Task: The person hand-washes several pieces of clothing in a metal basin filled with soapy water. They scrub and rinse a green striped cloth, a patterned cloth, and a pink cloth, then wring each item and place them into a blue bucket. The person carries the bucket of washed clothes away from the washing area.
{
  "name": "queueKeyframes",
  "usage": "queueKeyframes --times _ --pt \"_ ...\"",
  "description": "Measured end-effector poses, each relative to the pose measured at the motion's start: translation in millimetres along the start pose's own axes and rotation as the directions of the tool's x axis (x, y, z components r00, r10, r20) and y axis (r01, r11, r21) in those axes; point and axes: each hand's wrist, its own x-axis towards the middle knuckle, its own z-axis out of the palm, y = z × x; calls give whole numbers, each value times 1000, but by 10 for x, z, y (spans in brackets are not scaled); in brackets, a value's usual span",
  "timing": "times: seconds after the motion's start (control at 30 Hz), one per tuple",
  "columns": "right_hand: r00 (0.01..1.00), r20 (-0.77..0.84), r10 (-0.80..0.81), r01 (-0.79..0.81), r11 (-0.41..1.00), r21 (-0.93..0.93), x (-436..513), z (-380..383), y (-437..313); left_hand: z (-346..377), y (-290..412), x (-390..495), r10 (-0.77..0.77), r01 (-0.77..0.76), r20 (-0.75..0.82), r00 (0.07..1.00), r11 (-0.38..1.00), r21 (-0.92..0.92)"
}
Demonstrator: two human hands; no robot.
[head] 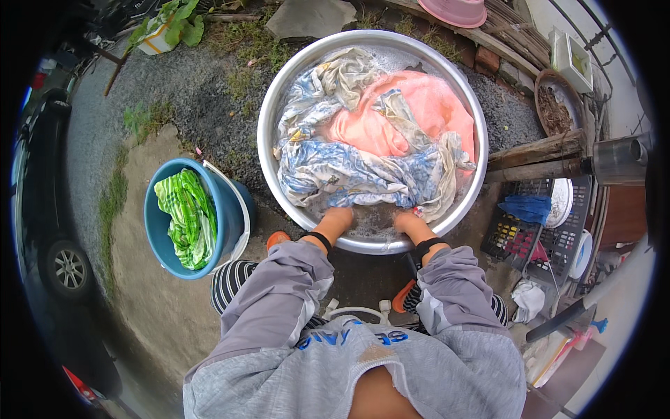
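Note:
A wide metal basin (268, 137) of soapy water lies before me. In it is a long wet cloth with a blue and white print (361, 170), twisted and bunched along the near side and up the left. A pink cloth (424, 105) floats behind it, partly overlapped by a pale end of the printed one. My left hand (341, 216) dips into the water at the near edge of the printed cloth. My right hand (404, 220) is sunk a short way to its right, beside the same cloth. Water and cloth hide the fingers of both.
Left of the basin stands a blue bucket (157, 243) with a green patterned cloth (186, 220) inside. A black plastic crate (555, 262) holding blue gloves (525, 208) is at right, below wooden beams (539, 152). A dark car (47, 209) is parked far left.

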Motion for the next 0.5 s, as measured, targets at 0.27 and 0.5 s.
queueKeyframes --times 0.27,0.5 --pt "973 230 17 -125 877 464 -363 -769 231 -864 167 -148 93 -1 362 928 969 -247" --pt "910 -394 130 62 897 439 -1320 -1818 267 -1984 445 -818 272 -281 -134 953 628 -726"
